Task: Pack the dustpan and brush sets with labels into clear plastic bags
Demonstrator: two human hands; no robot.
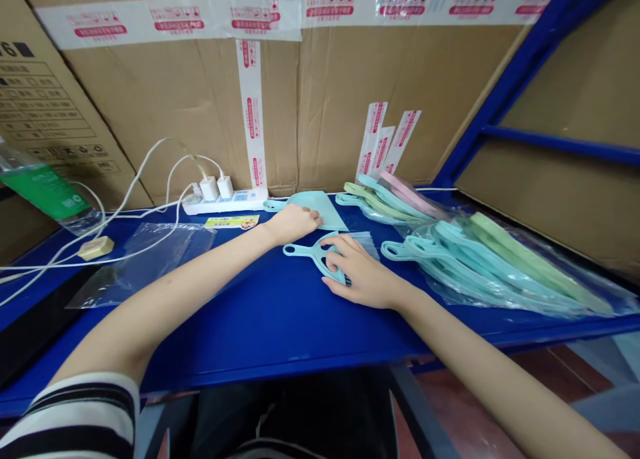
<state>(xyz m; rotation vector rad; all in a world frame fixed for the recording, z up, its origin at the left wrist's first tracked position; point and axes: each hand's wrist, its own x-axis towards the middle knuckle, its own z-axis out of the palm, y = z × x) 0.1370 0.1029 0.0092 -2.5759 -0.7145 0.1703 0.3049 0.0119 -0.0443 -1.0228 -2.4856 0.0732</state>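
Note:
My left hand (296, 223) lies with curled fingers on a light teal dustpan (327, 211) at the back of the blue table. The dustpan's looped handle shows left of the hand, and its flat pan spreads out to the right. Closer to me, my right hand (361, 272) is closed around the head of a teal hand brush (311, 251). The brush's ringed handle points left, and pale bristles stick out behind my fingers. My right palm hides part of the brush head. The two tools lie close together.
Bagged teal and green dustpans (500, 265) lie at right, with more teal, green and pink ones (395, 197) behind. A power strip (227, 202) with white cables, a clear plastic bag (155, 252), a colourful label card (231, 222) and a bottle (47, 192) are at left. Cardboard (200, 99) stands behind.

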